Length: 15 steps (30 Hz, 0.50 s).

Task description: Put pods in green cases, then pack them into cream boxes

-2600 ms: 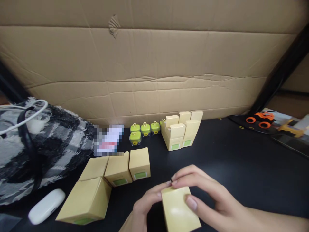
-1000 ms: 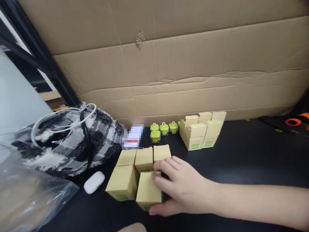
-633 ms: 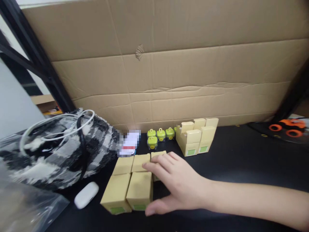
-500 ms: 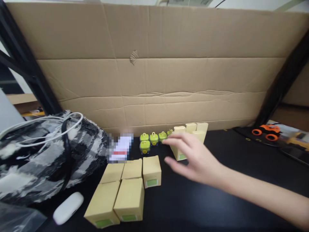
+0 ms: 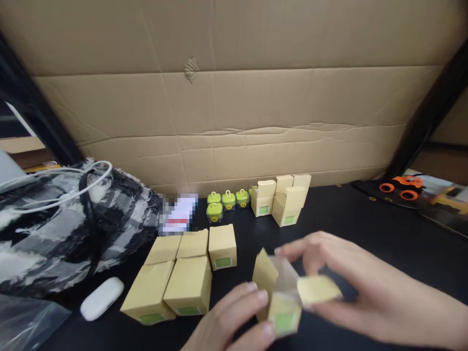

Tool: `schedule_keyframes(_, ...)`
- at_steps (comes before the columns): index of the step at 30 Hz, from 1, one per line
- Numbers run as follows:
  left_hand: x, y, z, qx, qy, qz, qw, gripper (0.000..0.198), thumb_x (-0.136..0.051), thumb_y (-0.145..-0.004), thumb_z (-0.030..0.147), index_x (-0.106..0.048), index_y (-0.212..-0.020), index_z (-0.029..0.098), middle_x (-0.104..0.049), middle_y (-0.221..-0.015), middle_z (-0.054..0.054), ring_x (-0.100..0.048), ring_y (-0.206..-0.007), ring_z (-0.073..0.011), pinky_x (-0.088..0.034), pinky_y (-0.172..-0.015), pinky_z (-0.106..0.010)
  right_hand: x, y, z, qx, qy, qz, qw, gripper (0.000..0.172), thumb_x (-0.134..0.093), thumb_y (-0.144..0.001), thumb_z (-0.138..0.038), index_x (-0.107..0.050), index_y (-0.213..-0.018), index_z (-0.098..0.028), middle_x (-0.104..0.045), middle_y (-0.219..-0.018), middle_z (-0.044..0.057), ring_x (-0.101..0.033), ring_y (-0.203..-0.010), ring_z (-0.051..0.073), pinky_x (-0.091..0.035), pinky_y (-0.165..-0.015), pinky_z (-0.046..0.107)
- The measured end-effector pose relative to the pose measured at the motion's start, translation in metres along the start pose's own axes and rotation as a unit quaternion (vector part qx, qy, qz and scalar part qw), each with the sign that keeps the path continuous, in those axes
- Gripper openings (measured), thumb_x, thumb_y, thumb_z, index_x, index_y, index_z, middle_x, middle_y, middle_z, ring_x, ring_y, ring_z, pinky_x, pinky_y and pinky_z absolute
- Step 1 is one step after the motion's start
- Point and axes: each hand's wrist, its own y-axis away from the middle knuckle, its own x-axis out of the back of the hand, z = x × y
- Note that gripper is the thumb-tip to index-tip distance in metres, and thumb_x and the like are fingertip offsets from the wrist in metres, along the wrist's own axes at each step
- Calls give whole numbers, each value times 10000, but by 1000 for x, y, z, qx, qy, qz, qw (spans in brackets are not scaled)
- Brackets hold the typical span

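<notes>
At the front, right of centre, my left hand (image 5: 236, 317) and my right hand (image 5: 340, 282) hold an open cream box (image 5: 280, 297) between them. Its flaps stand out and a green label shows on its front. The left fingers press its left side; the right fingers are curled round its right side and flap. Several closed cream boxes (image 5: 188, 285) stand together left of my hands. Behind, several cream boxes with raised flaps (image 5: 287, 212) stand beside small green-lidded containers (image 5: 214, 212) with loops on top.
A white oval case (image 5: 102, 298), a shaggy black-and-white bag (image 5: 120, 219) with cables, and a blurred phone-like item (image 5: 180, 214) are on the left. An orange-wheeled toy car (image 5: 402, 187) sits at the far right. Cardboard (image 5: 256, 102) walls the back.
My right hand has come back from the rear boxes toward the front. My left hand has entered, and both hold an open box. The view has shifted slightly.
</notes>
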Motion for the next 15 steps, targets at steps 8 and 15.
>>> schedule_keyframes(8,12,-8,-1,-17,12,-52,998,216,-458,-965,232,-578,-1103,117,-729,-1079,-125,-485,-1315,-216,-466,-1063,-357,-21,14,-8,166,137,-27,976,496,-188,-1037,-188,-635,-829,-245,-751,-874,15,-682,-954,163,-460,-1030,312)
schedule_keyframes(15,15,-12,-3,119,193,-31,973,275,-314,-1000,367,-481,-829,231,-691,-1045,-107,-657,-1080,-223,-594,-852,-331,-21,14,-8,129,89,-29,987,505,-222,-1038,-371,-632,-785,-218,-649,-595,28,-602,-522,160,-511,-543,293)
